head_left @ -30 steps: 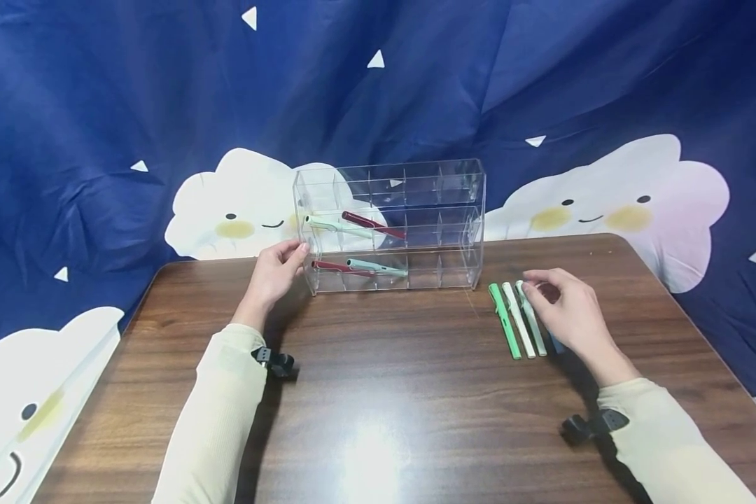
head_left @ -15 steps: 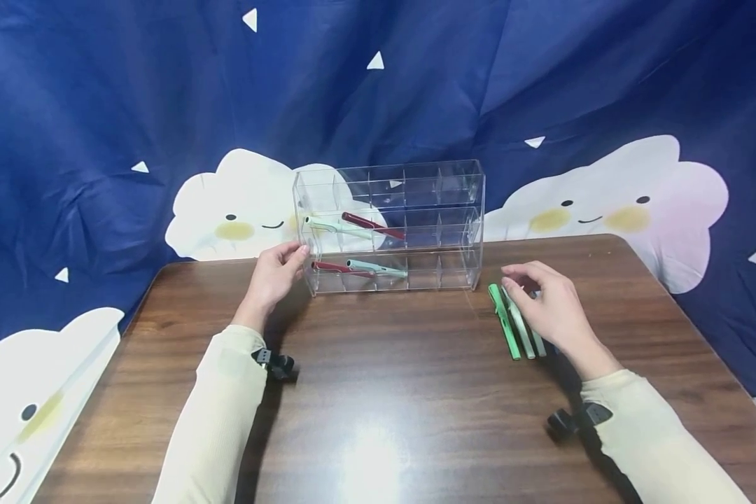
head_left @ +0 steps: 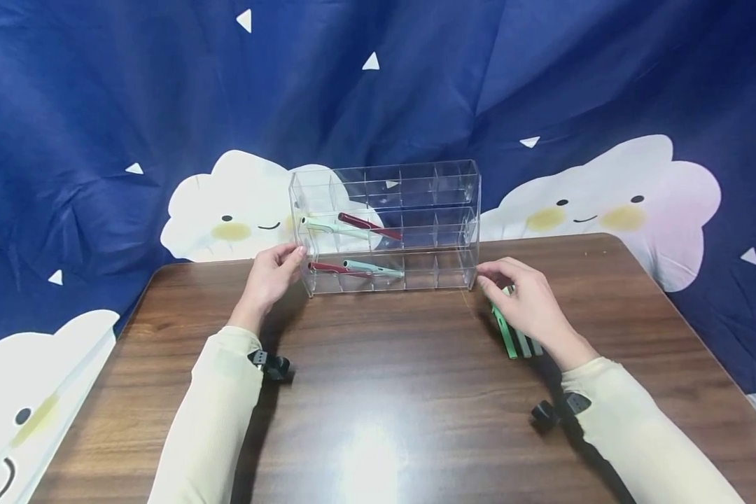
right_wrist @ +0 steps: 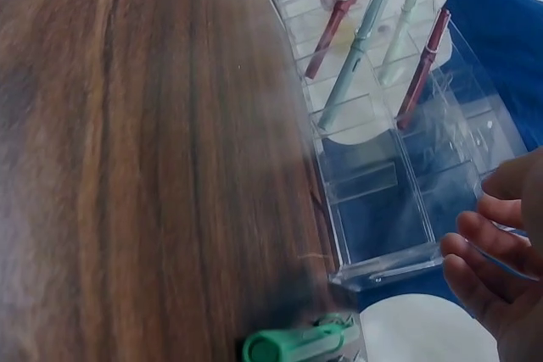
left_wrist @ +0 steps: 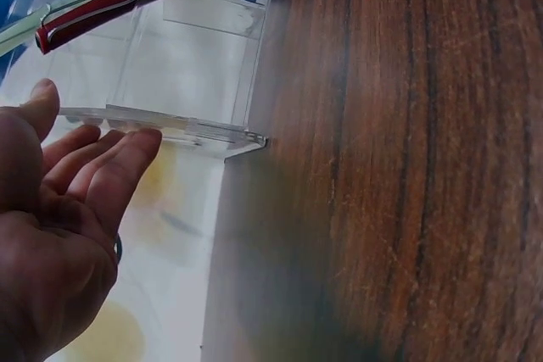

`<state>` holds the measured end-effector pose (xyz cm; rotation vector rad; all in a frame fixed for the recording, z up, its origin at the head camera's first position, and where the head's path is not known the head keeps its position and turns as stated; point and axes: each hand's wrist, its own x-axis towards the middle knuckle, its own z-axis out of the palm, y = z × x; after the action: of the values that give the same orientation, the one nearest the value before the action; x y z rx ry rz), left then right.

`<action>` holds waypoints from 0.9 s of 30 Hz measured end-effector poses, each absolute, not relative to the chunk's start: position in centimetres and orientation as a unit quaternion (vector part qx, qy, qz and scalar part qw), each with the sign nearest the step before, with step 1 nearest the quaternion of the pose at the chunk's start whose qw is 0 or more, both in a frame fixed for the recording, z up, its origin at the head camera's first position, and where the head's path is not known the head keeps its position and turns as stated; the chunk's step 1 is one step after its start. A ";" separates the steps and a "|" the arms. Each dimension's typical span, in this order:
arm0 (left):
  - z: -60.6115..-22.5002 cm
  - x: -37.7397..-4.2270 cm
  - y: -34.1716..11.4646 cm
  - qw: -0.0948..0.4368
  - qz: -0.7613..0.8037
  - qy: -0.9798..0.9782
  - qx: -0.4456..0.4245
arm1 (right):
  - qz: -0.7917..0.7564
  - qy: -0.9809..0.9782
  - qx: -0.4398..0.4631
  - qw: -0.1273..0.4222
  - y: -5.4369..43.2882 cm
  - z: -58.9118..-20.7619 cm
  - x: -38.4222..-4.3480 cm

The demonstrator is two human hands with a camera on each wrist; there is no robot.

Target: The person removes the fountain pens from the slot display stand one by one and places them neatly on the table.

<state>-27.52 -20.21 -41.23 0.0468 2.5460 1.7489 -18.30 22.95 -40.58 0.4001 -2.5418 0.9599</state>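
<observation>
A clear acrylic pen rack [head_left: 418,281] with rows of compartments stands toward the back of the table. Two red pens [head_left: 370,225] [head_left: 339,269], a pale green pen [head_left: 334,227] and a light teal pen [head_left: 373,267] lie slanted in its middle and bottom rows. My left hand [head_left: 271,280] holds the rack's left side wall, thumb on one face and fingers on the other in the left wrist view. At the rack's right edge, my right hand [head_left: 526,301] has loosely bent fingers and no pen; firm contact with the wall is unclear.
Under and beside my right hand lies a green pen [head_left: 505,334] on the brown wooden table [head_left: 378,364], with pale pens [head_left: 525,345] next to it, partly hidden. A blue curtain [head_left: 416,84] with cloud prints hangs behind the rack.
My right hand has moved left from above the row of pens to the rack's right edge. The left hand stays at the rack's left side, and the racked pens look unmoved.
</observation>
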 end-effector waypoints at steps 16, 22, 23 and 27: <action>-41.3 -27.7 -20.3 0.027 0.566 0.823 0.029 | 0.364 -0.901 0.159 0.174 21.2 -40.1 -19.6; -41.3 -27.7 -20.4 0.024 0.574 0.818 0.035 | 0.377 -0.892 0.182 0.173 19.9 -40.0 -20.1; -41.3 -27.7 -20.5 0.025 0.575 0.817 0.036 | 0.379 -0.891 0.184 0.171 19.7 -40.1 -20.2; -41.4 -27.7 -20.3 0.028 0.581 0.813 0.032 | 0.382 -0.890 0.187 0.166 19.0 -40.1 -20.4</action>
<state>-27.65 -20.31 -41.43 0.0979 2.5099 1.7925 -20.38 19.01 -40.09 0.5335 -2.5334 1.0864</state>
